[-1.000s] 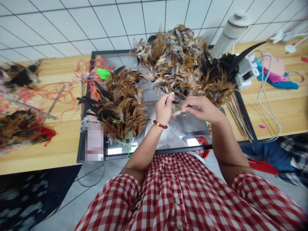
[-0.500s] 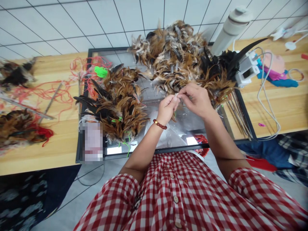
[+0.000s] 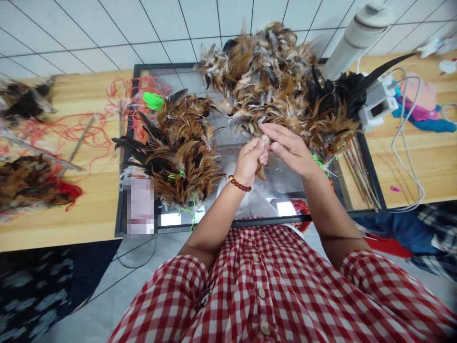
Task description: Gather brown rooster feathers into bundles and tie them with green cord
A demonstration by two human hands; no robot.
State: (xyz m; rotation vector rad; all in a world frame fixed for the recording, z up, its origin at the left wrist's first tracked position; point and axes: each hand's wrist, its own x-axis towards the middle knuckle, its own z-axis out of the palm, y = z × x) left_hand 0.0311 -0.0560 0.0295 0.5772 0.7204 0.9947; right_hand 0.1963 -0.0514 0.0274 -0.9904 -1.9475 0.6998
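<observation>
My left hand (image 3: 252, 159) wears a bracelet of dark red beads and is closed in a pinch. Pale quill ends poke out above its thumb, and brown feathers (image 3: 262, 171) hang below its fingers. Beside it, my right hand (image 3: 291, 147) has its fingers stretched out, the fingertips close over the quill ends. Whether they touch the quills I cannot tell. Just beyond both hands lies a large heap of brown, black and grey feathers (image 3: 267, 81). To the left is a second pile of brown feathers (image 3: 185, 152), with bits of green string among them.
A black-framed glass panel (image 3: 243, 221) lies beneath the piles. Behind stands a white flask (image 3: 353, 43). At the right are white plugs with cables (image 3: 378, 102) and thin sticks (image 3: 360, 176). Red string (image 3: 71, 128), sticks and more feathers (image 3: 28, 186) spread over the left table.
My right fingers have gone from a pinch at the quill ends to stretched out. My left hand has turned slightly, and brown feathers show more below it. The view has shifted a little.
</observation>
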